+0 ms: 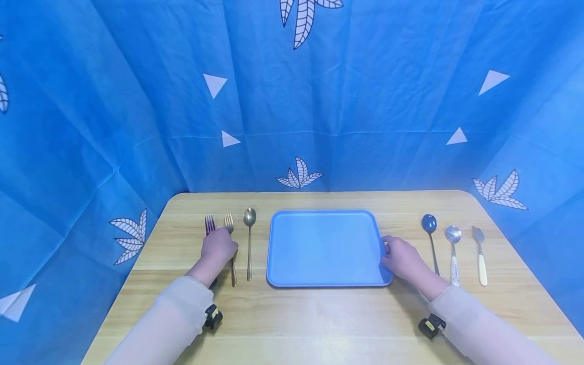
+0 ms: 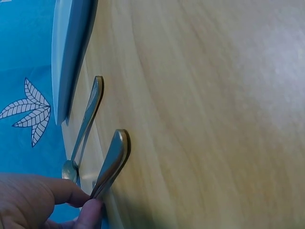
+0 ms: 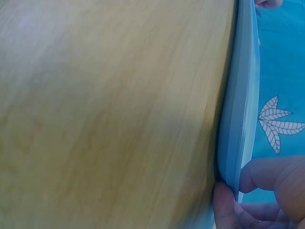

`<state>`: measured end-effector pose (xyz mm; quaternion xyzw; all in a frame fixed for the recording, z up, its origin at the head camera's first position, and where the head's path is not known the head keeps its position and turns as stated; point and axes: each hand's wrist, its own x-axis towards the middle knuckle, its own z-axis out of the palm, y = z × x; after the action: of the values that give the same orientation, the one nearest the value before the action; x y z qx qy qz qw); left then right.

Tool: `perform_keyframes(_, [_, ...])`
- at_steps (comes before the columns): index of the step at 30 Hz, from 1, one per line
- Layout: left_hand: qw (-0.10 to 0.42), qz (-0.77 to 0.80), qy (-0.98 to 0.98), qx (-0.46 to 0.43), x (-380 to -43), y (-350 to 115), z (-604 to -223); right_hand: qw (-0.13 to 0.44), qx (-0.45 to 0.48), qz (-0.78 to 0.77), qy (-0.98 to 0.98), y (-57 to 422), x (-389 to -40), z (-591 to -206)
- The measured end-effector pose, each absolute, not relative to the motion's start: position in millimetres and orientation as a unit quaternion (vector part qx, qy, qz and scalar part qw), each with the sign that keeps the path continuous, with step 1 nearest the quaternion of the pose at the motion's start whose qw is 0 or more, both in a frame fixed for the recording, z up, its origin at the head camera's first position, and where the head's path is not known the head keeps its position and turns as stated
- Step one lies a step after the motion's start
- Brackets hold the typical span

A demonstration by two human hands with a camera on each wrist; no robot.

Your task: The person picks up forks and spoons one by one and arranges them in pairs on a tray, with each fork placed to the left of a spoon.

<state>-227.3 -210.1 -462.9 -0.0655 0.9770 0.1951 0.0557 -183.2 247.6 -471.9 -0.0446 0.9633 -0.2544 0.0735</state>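
My left hand pinches the handle of a gold fork between thumb and index finger; the fork's tines point to the far side of the table. A dark purple fork lies just left of it, mostly hidden by that hand. To the right of the gold fork lies a gold spoon. At the table's middle sits a blue rectangular tray. My right hand grips the tray's right rim, thumb below and fingers over the edge in the right wrist view.
Right of the tray lie a dark spoon, a white-handled spoon and a white-handled fork-like piece, side by side. The wooden table has rounded far corners, and a blue patterned cloth hangs around it.
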Motion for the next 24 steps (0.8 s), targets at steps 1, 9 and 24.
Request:
perform_keyframes(1, [0.056,0.194,0.977,-0.066,-226.8,-209.8,-462.9,0.073,-0.045,-0.254,0.963,247.5,-183.1,-471.9])
perform_keyframes(9, [0.059,0.192,0.977,-0.065,-225.9,-210.3,-463.4,0.072,-0.047,-0.253,0.964,247.5,-183.1,-472.4])
perform_keyframes(24, [0.060,0.199,0.976,-0.060,-224.4,-206.1,-456.7,0.076,-0.047,-0.254,0.963,249.1,-184.3,-473.8])
